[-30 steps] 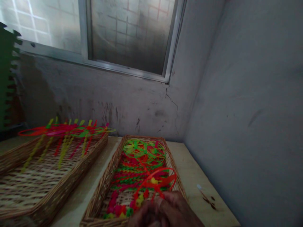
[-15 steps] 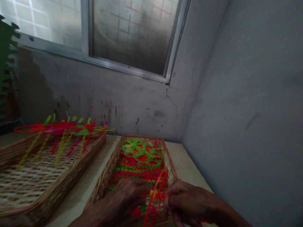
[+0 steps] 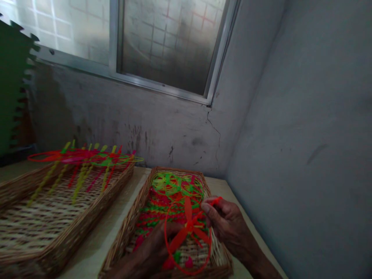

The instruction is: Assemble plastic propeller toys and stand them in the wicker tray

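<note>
An orange plastic propeller toy with a ring rim (image 3: 186, 232) is held upright over the right wicker tray (image 3: 124, 236). My right hand (image 3: 225, 224) pinches the ring's upper right edge, fingers closed. My left hand (image 3: 151, 252) comes up from below and grips the toy near its lower left; its fingers are partly hidden behind the ring. The tray under them holds several green, red and orange propeller toys (image 3: 174, 190) and twisted sticks.
A second wicker tray (image 3: 87, 217) on the left has several yellow, red and pink twisted sticks with propellers (image 3: 81, 159) leaning on its far rim. Both trays sit on a light wooden table (image 3: 116, 217) in a wall corner below a window. A green jagged object (image 3: 14, 89) stands far left.
The orange toy has been lifted and turned so its ring faces me. My right hand moved up to the ring's upper edge; my left hand slid beneath it.
</note>
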`<state>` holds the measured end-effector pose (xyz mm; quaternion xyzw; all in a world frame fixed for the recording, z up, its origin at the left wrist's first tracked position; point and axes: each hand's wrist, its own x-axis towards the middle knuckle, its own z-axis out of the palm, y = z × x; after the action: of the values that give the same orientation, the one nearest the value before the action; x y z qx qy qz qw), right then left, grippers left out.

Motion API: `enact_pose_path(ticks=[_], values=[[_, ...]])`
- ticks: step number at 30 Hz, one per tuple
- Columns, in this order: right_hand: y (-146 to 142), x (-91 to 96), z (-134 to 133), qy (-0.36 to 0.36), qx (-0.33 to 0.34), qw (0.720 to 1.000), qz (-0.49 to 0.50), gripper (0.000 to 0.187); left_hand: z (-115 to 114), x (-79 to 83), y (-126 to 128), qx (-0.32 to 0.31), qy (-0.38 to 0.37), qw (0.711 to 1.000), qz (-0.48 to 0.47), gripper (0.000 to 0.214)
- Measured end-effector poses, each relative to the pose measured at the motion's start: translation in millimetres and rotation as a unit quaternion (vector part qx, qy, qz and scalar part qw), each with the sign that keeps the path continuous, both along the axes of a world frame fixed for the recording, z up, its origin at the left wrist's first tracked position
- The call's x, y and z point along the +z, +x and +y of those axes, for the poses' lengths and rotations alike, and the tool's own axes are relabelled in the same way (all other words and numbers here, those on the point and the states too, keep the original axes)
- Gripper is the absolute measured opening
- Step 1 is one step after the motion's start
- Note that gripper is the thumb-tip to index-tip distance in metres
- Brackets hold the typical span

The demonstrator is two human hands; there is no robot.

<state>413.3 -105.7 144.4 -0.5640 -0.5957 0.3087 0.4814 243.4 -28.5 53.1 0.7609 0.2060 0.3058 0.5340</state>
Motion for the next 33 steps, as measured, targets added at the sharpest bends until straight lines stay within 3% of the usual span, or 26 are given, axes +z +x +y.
enact_pose_path(ticks=[4, 7, 10, 14, 17, 21, 25, 33], values=[[-3, -0.4, 1, 0.124, -0.081, 0.977, -0.151, 0.029, 17, -6.0, 2, 0.037, -0.031, 0.999, 0.022, 0.038], [-1, -9.1, 6, 0.135, -0.084, 0.955, -0.25, 0.03, 30, -3.4, -5, 0.136, -0.035, 0.99, 0.011, 0.036], [0, -17.5, 12, 0.106, -0.107, 0.963, -0.224, 0.03, 36, 6.8, -10, 0.235, -0.007, 0.972, -0.014, 0.033], [1, -21.2, 16, 0.079, -0.108, 0.973, -0.189, 0.032, 34, 26.1, -8, 0.292, 0.069, 0.953, -0.033, 0.029], [2, -22.1, 17, 0.088, -0.121, 0.972, -0.181, 0.032, 26, 41.9, -4, 0.255, 0.164, 0.953, -0.027, 0.023], [0, -22.2, 13, 0.117, -0.128, 0.965, -0.195, 0.03, 15, 52.0, 4, 0.138, 0.251, 0.958, -0.001, 0.021], [-4, -20.5, 10, 0.135, -0.13, 0.963, -0.195, 0.03, 13, 44.4, 15, 0.035, 0.272, 0.961, 0.043, 0.024], [-7, -19.9, 9, 0.167, -0.132, 0.958, -0.192, 0.029, 15, 22.9, 34, 0.024, 0.268, 0.957, 0.105, 0.016]])
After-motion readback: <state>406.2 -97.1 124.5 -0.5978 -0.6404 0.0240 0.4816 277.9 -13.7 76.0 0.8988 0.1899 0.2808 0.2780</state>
